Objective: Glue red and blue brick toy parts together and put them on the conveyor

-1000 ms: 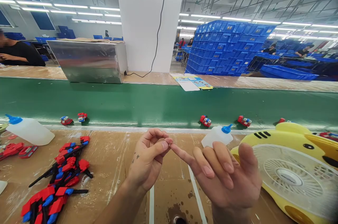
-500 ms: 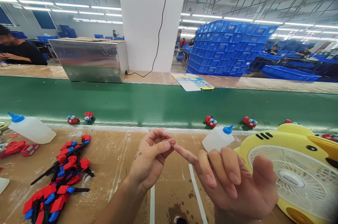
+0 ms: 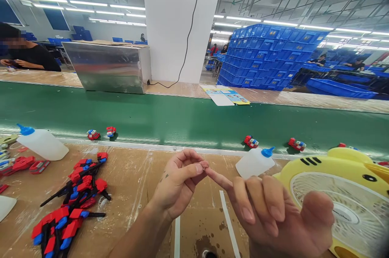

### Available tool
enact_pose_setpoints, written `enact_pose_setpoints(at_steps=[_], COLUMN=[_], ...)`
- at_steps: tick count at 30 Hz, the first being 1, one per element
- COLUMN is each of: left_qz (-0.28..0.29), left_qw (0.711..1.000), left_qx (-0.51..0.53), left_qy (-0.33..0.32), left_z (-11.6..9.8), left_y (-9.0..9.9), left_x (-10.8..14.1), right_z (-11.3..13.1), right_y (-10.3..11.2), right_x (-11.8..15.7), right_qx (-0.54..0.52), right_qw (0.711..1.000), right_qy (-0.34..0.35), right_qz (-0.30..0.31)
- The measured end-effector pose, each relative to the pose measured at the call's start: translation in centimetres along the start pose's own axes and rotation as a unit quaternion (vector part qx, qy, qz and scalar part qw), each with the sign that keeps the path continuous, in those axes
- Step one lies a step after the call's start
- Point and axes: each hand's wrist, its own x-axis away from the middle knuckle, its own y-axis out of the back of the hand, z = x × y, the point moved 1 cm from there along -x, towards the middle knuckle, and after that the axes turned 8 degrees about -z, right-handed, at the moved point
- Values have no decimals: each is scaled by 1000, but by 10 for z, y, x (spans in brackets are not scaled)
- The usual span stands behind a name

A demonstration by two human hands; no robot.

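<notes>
My left hand (image 3: pixel 179 183) is closed in a pinch, its thumb and forefinger on the tip of one outstretched finger of my right hand (image 3: pixel 279 213). Nothing else shows between those fingertips. The right palm faces me, its other fingers loosely curled and its thumb apart, with nothing in them. Both hands are above the brown cardboard worktop (image 3: pixel 158 160). To the left lies a pile of red, blue and black toy parts (image 3: pixel 75 197). Just beyond the right hand is a squeeze bottle with a blue cap (image 3: pixel 253 163).
A yellow animal-shaped fan (image 3: pixel 288 168) stands at the right. Across the front runs a green conveyor belt (image 3: pixel 170 122) carrying small red toy pieces (image 3: pixel 251 141). Another squeeze bottle (image 3: pixel 45 144) stands at left. Beyond are a metal box (image 3: pixel 112 67), stacked blue crates (image 3: pixel 264 55) and a seated person (image 3: pixel 30 53).
The view has turned slightly, so the scene sits a little farther right. Both hands keep the same pose, the left pinch still at the right fingertip.
</notes>
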Motion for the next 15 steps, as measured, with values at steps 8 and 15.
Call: enact_pose_setpoints(at_steps=[8,15], left_qz=[-1,-20], left_qw=[999,1000], left_qx=[-15,20], left_qy=[39,-11], left_z=[13,7], left_y=[-3,2], left_x=[0,-10], right_z=[0,4], right_y=[2,2], right_x=[0,-6], right_qx=[-58,-63], right_qw=[998,996], right_qy=[18,-3], right_qz=[-33,-70])
